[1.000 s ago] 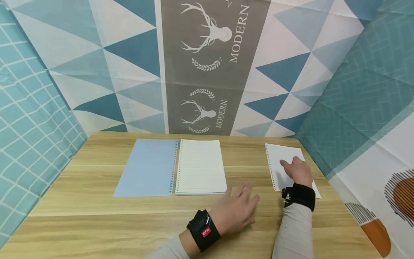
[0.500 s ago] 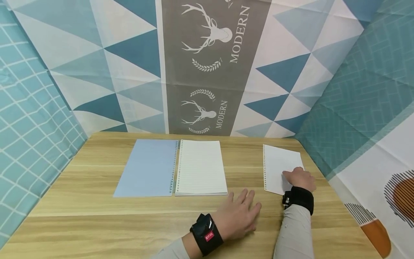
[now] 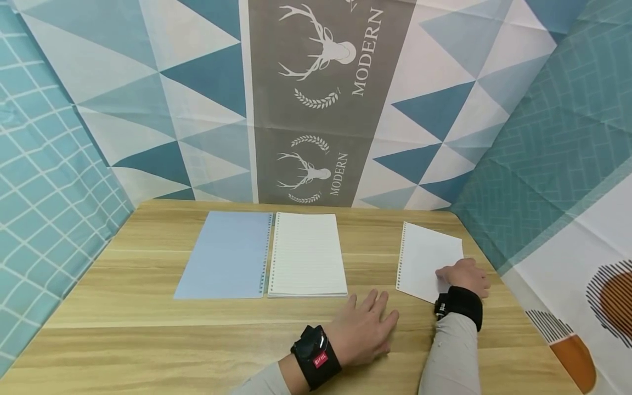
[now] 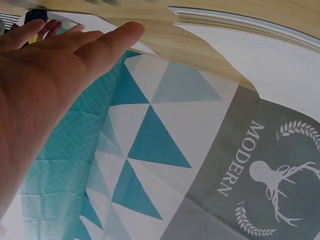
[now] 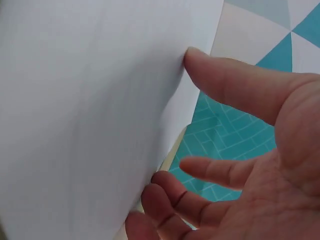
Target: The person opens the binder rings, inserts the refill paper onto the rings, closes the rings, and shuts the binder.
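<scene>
At the left of centre in the head view an open ring-bound notebook (image 3: 261, 255) lies flat on the wooden table (image 3: 123, 329), its pale blue cover (image 3: 222, 255) spread to the left and its lined white page (image 3: 306, 255) to the right, with the row of rings between them. Below and to the right of that page, in the lower middle of the frame, the left hand (image 3: 362, 326) rests palm down on the bare wood, fingers straight and spread, grasping nothing; its fingertips stop just short of the notebook's lower right corner. A black wrist strap (image 3: 313, 356) sits behind it. Further right, a loose punched sheet (image 3: 424, 258) lies slightly askew, well apart from the notebook, its holes along its left edge. The right hand (image 3: 464, 274) is at the sheet's lower right corner; the right wrist view shows the thumb (image 5: 225, 82) on one face of the paper and the curled fingers (image 5: 175, 200) under its edge, pinching it. Patterned blue, white and grey backdrop cloth (image 3: 316, 99) closes in the table at the back and both sides.
</scene>
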The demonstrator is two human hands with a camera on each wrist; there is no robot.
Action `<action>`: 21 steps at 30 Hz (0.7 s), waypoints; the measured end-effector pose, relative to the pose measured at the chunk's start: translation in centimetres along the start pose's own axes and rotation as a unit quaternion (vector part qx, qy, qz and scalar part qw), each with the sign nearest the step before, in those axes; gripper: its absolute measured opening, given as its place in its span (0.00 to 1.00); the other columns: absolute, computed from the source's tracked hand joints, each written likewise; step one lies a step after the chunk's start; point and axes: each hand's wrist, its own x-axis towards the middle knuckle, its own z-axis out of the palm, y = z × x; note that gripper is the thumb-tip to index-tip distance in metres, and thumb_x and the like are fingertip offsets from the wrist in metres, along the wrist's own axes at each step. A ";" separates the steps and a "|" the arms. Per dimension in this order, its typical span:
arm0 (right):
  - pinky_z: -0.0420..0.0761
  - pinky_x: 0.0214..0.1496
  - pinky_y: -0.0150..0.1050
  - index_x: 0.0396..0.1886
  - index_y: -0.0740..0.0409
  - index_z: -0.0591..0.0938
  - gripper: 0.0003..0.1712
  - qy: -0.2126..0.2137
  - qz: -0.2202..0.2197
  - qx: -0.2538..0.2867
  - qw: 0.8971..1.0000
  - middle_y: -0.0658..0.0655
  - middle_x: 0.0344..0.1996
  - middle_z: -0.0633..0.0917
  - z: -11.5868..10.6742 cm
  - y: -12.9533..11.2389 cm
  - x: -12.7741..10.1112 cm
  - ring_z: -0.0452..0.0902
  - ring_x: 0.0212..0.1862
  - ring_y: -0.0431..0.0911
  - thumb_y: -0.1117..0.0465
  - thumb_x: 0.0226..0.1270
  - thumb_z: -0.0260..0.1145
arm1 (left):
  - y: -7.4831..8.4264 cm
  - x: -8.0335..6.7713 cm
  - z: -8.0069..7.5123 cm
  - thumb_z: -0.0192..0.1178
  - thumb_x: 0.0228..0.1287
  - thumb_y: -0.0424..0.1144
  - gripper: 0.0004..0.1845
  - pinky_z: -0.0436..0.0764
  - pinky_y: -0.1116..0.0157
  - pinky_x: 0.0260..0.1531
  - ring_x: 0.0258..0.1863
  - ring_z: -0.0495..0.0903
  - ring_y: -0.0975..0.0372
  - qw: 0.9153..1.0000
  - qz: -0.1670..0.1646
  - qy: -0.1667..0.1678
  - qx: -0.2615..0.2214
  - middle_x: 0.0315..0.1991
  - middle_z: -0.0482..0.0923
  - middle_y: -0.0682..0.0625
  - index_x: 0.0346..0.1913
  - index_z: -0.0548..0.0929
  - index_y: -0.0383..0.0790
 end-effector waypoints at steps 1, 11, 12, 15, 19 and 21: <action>0.65 0.63 0.70 0.69 0.81 0.54 0.48 0.000 0.003 0.006 1.000 0.90 0.63 0.58 0.0 -0.1 0.0 0.57 0.65 0.79 0.52 0.66 0.64 | 0.0 0.0 0.0 0.54 0.69 0.67 0.34 0.79 0.48 0.61 0.74 0.69 0.53 1.000 0.000 -0.001 0.000 0.76 0.66 0.44 0.72 0.68 0.57; 0.73 0.60 0.65 0.64 0.85 0.61 0.44 -0.020 -0.019 -0.008 1.000 0.86 0.57 0.68 -0.4 -0.1 0.3 0.65 0.59 0.75 0.54 0.64 0.66 | 0.0 0.0 -0.1 0.54 0.70 0.67 0.33 0.79 0.49 0.61 0.74 0.69 0.53 1.000 0.002 -0.014 -0.001 0.76 0.65 0.44 0.72 0.68 0.57; 0.73 0.60 0.65 0.64 0.85 0.61 0.44 -0.020 -0.022 -0.007 1.000 0.87 0.57 0.67 -0.3 0.0 0.3 0.65 0.59 0.75 0.54 0.64 0.66 | 0.0 0.0 -0.1 0.55 0.70 0.67 0.33 0.79 0.49 0.61 0.74 0.69 0.53 1.000 0.002 -0.014 0.000 0.76 0.65 0.44 0.72 0.68 0.57; 0.74 0.60 0.65 0.67 0.84 0.57 0.48 -0.020 -0.026 0.015 0.999 0.88 0.58 0.63 -0.2 0.3 0.2 0.66 0.58 0.76 0.54 0.63 0.68 | 0.0 0.0 0.0 0.55 0.70 0.66 0.33 0.80 0.49 0.61 0.74 0.70 0.53 1.000 0.002 -0.015 0.002 0.76 0.66 0.44 0.72 0.69 0.57; 0.74 0.59 0.66 0.69 0.80 0.52 0.49 -0.009 -0.033 0.058 0.998 0.88 0.59 0.61 -0.1 0.6 0.1 0.67 0.57 0.76 0.56 0.63 0.68 | 0.1 -0.1 0.1 0.55 0.69 0.66 0.34 0.79 0.49 0.61 0.74 0.70 0.53 1.000 -0.001 -0.017 0.004 0.76 0.65 0.44 0.72 0.68 0.57; 0.74 0.59 0.65 0.69 0.78 0.52 0.46 -0.001 -0.040 0.068 0.997 0.88 0.59 0.64 -0.1 0.7 0.2 0.69 0.57 0.76 0.58 0.64 0.65 | 0.1 -0.1 0.2 0.55 0.69 0.66 0.34 0.79 0.48 0.61 0.74 0.70 0.53 1.000 -0.002 -0.019 0.004 0.76 0.65 0.44 0.72 0.68 0.57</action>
